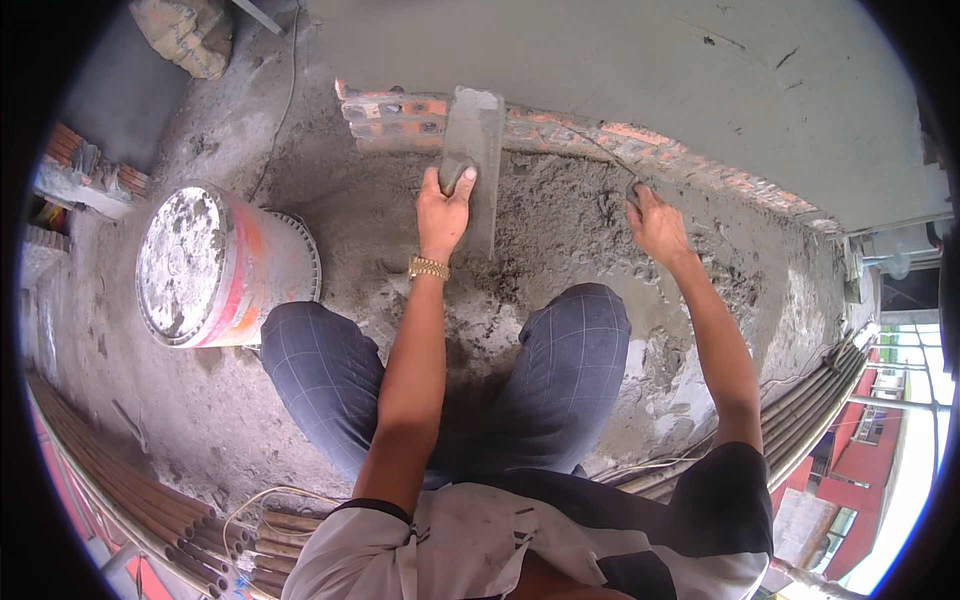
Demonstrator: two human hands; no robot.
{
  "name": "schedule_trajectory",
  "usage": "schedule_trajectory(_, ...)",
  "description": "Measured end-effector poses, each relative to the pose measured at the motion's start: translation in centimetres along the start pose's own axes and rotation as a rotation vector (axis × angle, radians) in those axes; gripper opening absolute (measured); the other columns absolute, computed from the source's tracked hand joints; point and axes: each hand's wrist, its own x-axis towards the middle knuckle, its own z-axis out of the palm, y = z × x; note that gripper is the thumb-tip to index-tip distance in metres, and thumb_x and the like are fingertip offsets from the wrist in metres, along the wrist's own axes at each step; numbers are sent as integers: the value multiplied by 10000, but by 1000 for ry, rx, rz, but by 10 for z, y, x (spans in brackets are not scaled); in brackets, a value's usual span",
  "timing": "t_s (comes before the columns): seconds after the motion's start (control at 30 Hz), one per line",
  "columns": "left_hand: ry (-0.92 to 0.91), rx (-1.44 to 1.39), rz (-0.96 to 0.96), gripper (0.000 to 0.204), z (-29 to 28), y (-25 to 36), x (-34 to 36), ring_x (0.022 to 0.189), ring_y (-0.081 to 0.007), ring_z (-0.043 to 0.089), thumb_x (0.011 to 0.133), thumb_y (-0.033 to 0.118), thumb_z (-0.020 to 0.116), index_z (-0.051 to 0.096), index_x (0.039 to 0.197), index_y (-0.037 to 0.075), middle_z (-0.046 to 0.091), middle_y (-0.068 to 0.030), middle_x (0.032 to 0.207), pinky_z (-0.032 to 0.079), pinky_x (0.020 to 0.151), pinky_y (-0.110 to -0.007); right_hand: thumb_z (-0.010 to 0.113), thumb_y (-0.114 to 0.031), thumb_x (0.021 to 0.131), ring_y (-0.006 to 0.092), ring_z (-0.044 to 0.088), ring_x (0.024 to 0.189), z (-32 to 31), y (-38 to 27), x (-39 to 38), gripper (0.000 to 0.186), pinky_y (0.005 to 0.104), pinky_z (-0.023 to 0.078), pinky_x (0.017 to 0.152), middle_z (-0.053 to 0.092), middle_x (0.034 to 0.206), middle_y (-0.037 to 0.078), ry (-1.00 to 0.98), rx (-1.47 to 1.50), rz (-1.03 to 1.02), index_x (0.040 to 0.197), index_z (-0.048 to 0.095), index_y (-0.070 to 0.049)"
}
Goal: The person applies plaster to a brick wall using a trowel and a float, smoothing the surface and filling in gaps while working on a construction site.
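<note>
In my left hand (442,205) is the handle of a long, mortar-coated rectangular float (472,130), held upright against the low strip of exposed brick (410,115) along the base of a grey rendered wall (640,50). My right hand (652,220) grips a thin dark tool (606,153), which angles up and left toward the brickwork; its exact shape is hard to make out. Rough wet mortar (550,210) lies on the floor below the strip, between my hands and beyond my bent knees.
A mortar-splattered bucket (245,255) stands left of my knee. Bundled pipes (130,500) run behind me on both sides. A cable (282,120) and a dirty sack (180,30) lie at the upper left. An open edge with red buildings (860,450) shows at right.
</note>
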Motion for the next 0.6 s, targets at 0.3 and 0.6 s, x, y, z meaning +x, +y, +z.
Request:
schedule_trajectory(0.3,-156,625,-466,778,25,-121,-62,1092,-489,626,940,605,560,517,1233,-114,655,-337,1124,497,934,-521,563,-193,939,360,636,1116,176,52,-7,316,460,567,864,630,1182,176,-210,-188,396,1222,581,-54)
schedule_trajectory(0.6,-406,924,-392,624,38,-136,-118,1017,-468,659,983,496,531,405,1285,-35,678,-302,1070,516,889,-541,608,-193,939,328,619,1027,186,51,9,413,460,554,812,588,1081,124,160,-14,336,1340,571,-99)
